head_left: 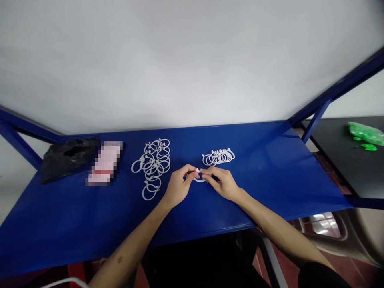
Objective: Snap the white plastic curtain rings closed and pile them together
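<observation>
Over the middle of the blue table, both hands pinch one white plastic curtain ring [200, 180]. My left hand [179, 185] grips its left side near the clasp between thumb and fingers. On the other side of the clasp, my right hand [221, 182] holds it with thumb and forefinger closed. The fingers cover much of the upper part, so whether the clasp is fastened cannot be seen. Left of my hands lies a loose pile of similar rings [154, 168]. Just beyond my right hand, several more rings lie in an overlapping row [218, 157].
At the left of the blue table [264, 160] lie a black plastic bag [64, 160] and a pixelated, pinkish flat item [105, 162]. Blue frame bars slope at both sides. On a black table [336, 152] at right is a green bag [366, 133].
</observation>
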The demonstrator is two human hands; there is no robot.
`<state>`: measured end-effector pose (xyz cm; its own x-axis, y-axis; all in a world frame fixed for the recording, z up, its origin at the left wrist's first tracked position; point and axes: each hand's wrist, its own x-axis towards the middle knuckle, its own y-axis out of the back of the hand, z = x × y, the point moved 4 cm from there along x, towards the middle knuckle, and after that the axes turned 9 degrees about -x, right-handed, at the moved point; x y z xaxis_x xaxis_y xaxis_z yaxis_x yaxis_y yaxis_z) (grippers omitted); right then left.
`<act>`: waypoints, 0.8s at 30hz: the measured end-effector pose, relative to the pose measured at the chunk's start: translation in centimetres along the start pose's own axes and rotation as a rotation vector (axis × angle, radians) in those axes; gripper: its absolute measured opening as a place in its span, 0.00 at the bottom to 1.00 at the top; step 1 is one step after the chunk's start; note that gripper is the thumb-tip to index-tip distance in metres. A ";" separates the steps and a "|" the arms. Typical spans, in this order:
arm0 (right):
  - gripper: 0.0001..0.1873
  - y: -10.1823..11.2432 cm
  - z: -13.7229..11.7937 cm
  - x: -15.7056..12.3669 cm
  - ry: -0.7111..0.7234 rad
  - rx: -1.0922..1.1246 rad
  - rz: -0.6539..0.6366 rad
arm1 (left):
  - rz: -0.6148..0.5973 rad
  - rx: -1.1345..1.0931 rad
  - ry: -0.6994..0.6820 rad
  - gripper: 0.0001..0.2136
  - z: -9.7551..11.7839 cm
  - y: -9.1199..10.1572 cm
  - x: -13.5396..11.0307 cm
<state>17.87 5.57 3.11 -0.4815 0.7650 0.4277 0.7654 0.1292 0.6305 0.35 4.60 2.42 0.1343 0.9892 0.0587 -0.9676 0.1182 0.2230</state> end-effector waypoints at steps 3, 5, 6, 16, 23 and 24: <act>0.08 0.0 -0.1 -0.2 0.044 0.002 -0.034 | -0.010 0.023 -0.027 0.08 0.2 -0.2 -0.1; 0.09 0.0 -0.2 -0.4 0.080 -0.030 -0.062 | -0.012 0.062 -0.064 0.08 0.3 -0.3 -0.2; 0.09 0.0 -0.2 -0.6 0.101 -0.057 -0.077 | -0.013 0.086 -0.085 0.08 0.2 -0.3 -0.3; 0.09 1.1 0.3 0.3 0.063 -0.277 0.067 | 0.024 0.542 -0.358 0.06 0.7 0.9 0.3; 0.09 5.3 4.1 0.8 -0.219 -0.458 0.354 | 0.391 1.067 -0.188 0.13 -0.4 5.4 0.3; 0.09 5.5 4.5 0.8 -0.229 -0.473 0.343 | 0.376 1.086 -0.184 0.11 -0.6 5.6 0.3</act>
<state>23.58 9.76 3.99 -0.0979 0.8360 0.5399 0.5627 -0.4010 0.7229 -5.17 5.57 3.07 -0.0071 0.9082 0.4185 -0.2733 -0.4044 0.8728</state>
